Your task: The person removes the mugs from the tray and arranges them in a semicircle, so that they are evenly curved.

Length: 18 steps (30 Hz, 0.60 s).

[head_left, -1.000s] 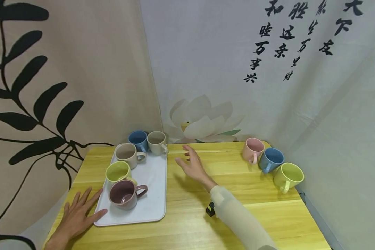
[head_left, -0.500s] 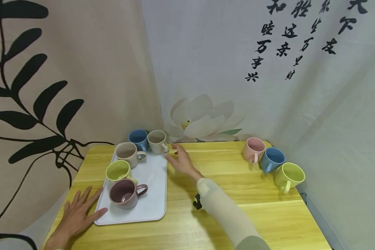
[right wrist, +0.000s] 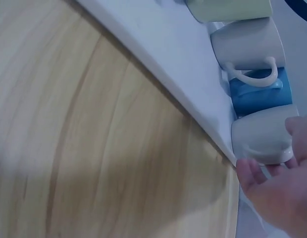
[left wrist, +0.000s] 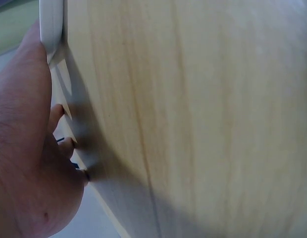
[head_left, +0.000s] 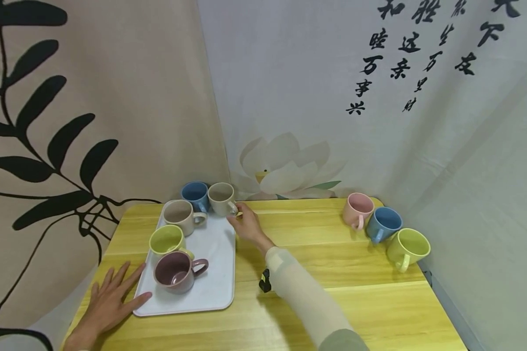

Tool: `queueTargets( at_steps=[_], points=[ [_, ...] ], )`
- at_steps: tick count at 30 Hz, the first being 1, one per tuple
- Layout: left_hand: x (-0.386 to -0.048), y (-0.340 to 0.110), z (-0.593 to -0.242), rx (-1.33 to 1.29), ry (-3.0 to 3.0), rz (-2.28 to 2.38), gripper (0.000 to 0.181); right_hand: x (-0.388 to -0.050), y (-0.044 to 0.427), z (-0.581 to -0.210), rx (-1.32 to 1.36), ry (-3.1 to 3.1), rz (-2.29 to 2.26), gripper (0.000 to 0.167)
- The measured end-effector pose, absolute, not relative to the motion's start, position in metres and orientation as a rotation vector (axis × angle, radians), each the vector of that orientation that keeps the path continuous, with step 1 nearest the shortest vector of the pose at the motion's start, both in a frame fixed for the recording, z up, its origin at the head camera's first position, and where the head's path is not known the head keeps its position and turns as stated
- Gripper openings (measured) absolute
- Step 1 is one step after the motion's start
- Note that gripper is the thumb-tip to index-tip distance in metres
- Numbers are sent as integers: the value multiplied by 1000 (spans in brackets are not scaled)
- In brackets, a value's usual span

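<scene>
A white tray (head_left: 215, 292) stands at the left of the wooden table, with several mugs on it. My right hand (head_left: 249, 228) is at its back right corner, with the fingers and thumb around the handle of a beige mug (head_left: 221, 200). In the right wrist view that beige mug (right wrist: 262, 134) stands upright, its handle partly behind the fingers. My left hand (head_left: 107, 304) lies with fingers spread at the tray's left edge, the thumb over the rim. The left wrist view shows this hand (left wrist: 29, 153) beside the table edge.
On the tray are a blue mug (head_left: 195, 194), another beige mug (head_left: 178, 215), a yellow-green mug (head_left: 166, 240) and a mauve mug (head_left: 174, 273). At the table's right stand a pink mug (head_left: 356, 209), a blue mug (head_left: 383, 224) and a yellow-green mug (head_left: 407, 247). A printed curtain (head_left: 281, 87) hangs behind.
My right hand has moved left across the table to the beige mug's handle, and its fingers have drawn in around it. The left hand and the mugs have stayed put.
</scene>
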<state>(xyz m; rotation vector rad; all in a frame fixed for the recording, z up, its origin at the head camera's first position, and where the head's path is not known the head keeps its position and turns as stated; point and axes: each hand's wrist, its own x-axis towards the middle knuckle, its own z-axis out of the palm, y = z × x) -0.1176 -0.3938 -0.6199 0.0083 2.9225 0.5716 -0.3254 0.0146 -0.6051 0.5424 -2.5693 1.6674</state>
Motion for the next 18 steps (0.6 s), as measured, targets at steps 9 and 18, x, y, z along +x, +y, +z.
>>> queueTargets(
  at_steps=[9,18],
  points=[
    [-116,-396,-621,12,2926,564,98,-320,-1,-589,350,-2566,1716,31],
    [-117,-394,-621,9,2931,550,99,-320,-3,-592,243,-2553,1715,14]
  ],
)
